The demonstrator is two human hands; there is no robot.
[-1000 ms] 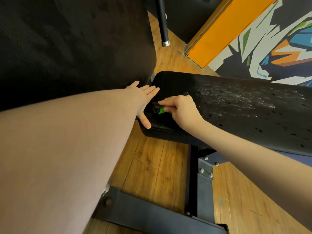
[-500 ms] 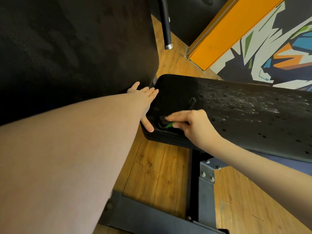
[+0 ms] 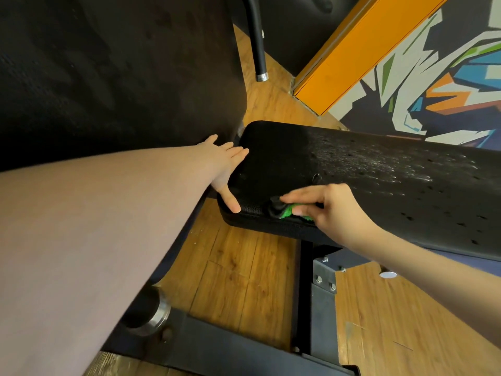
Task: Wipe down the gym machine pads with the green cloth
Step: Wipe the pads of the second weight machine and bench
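Observation:
A black seat pad (image 3: 352, 169) runs from the middle to the right edge, its right part speckled with droplets. My right hand (image 3: 330, 207) grips the green cloth (image 3: 288, 211) and presses it onto the pad's near left edge; most of the cloth is hidden under my fingers. My left hand (image 3: 225, 164) lies flat with straight fingers against the pad's left end, thumb on the corner. A large black back pad (image 3: 108, 71) fills the upper left.
Below the seat pad a dark steel post (image 3: 320, 289) and base bar (image 3: 217, 348) stand on the wooden floor (image 3: 238, 272). A black handle bar (image 3: 257, 44) hangs at the top, with an orange panel (image 3: 352, 55) and a painted wall behind.
My right hand has drawn the cloth from the pad's top left area down towards its near edge. My left hand has stayed at the pad's left end.

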